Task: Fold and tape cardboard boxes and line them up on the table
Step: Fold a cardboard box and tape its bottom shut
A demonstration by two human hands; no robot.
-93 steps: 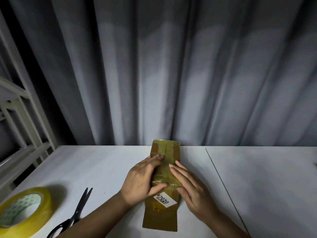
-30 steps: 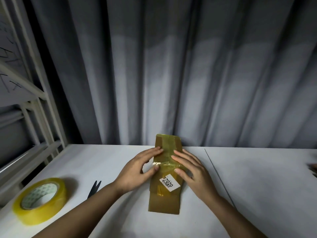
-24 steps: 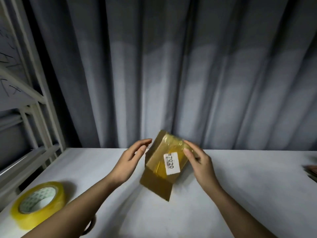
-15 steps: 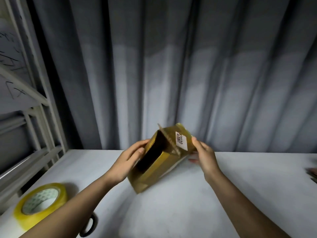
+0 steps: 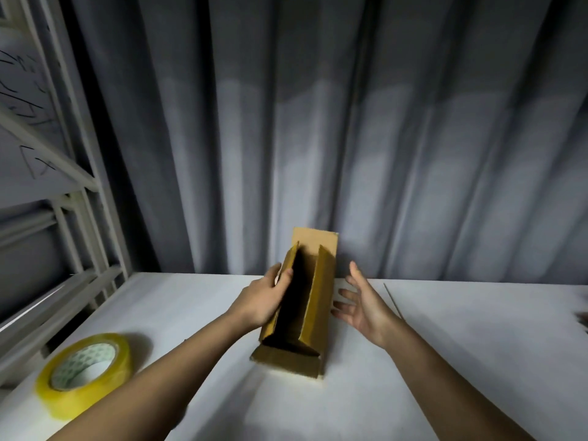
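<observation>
A long narrow brown cardboard box (image 5: 319, 310) lies on the white table (image 5: 445, 361) with its open side up, all flaps standing open and the dark inside showing. My left hand (image 5: 265, 300) grips the box's left long flap, thumb on the inner face and fingers outside. My right hand (image 5: 366, 308) hovers just right of the box with fingers spread, not touching it. A roll of yellow-clear tape (image 5: 84, 370) lies flat at the table's front left.
A white metal rack (image 5: 63, 237) stands along the left side of the table. Grey curtains (image 5: 350, 122) hang close behind the table's far edge. A dark object (image 5: 584, 323) shows at the right edge. A seam (image 5: 393, 300) crosses the tabletop right of my right hand.
The box was lifted from the table, turned over from taped side up to open side up and set back down. My right hand let go of it; the left took the flap.
</observation>
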